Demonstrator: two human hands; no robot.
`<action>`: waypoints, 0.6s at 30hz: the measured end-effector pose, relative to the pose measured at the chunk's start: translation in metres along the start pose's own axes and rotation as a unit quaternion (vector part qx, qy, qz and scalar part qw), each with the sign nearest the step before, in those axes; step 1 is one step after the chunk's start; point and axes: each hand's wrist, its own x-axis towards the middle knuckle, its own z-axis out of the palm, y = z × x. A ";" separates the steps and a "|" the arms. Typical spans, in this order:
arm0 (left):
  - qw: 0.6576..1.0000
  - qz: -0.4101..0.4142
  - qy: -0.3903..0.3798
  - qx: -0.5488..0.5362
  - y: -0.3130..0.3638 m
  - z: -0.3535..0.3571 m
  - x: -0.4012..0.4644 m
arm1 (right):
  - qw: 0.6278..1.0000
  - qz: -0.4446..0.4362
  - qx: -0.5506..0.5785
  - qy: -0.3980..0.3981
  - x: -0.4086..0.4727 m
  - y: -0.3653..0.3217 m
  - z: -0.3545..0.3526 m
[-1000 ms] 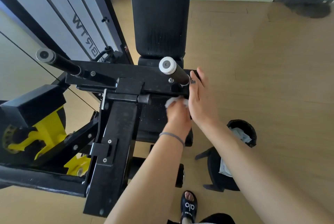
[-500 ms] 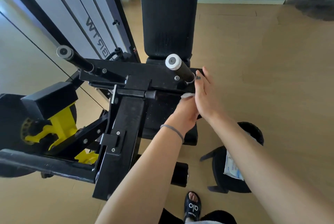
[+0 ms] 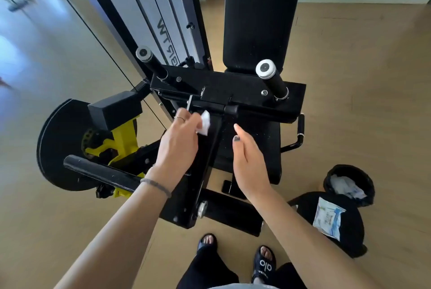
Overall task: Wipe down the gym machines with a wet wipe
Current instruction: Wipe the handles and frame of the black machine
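- Black painted steel forms the machine (image 3: 219, 88): a flat cross-plate, a square central beam and two round grips capped in white. Surfaces are hard and matt, with bolt heads and sharp plate edges.
- Padded backrest (image 3: 262, 16), tall and rectangular with rounded corners, stands behind the cross-plate; its covering looks finely textured.
- Yellow cam (image 3: 116, 141) with a black round guard sits at the machine's left side, near a thin cable.
- Round stool (image 3: 338, 221) on the wood floor right of the machine carries a soft plastic wipe pack (image 3: 327, 217); a bin (image 3: 349, 183) with used wipes stands just beyond.
- Left hand (image 3: 179, 146) has fingers curled round the wipe (image 3: 204, 123), a small crumpled white wad, held against the beam's top end just below the cross-plate.
- Right hand (image 3: 249, 162) hangs over the seat, fingers straight and together, holding nothing.
- Risk: the wipe may snag and tear on bolt heads or plate edges if dragged hard.
- Risk: fingers near the beam's pivot could be pinched if the beam swings.
- Risk: a wad this small probably misses recesses and leaves streaks.
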 end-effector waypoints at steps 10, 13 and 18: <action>0.951 0.147 -0.155 -0.223 -0.052 -0.012 -0.019 | 0.949 -0.180 -0.260 0.003 0.007 -0.018 0.051; 0.931 0.069 -0.175 -0.313 -0.063 -0.015 -0.024 | 0.914 -0.201 -0.349 -0.051 0.012 -0.017 0.063; 0.951 0.117 -0.051 -0.281 -0.085 0.008 -0.024 | 0.887 -0.167 -0.423 -0.078 -0.003 -0.008 0.068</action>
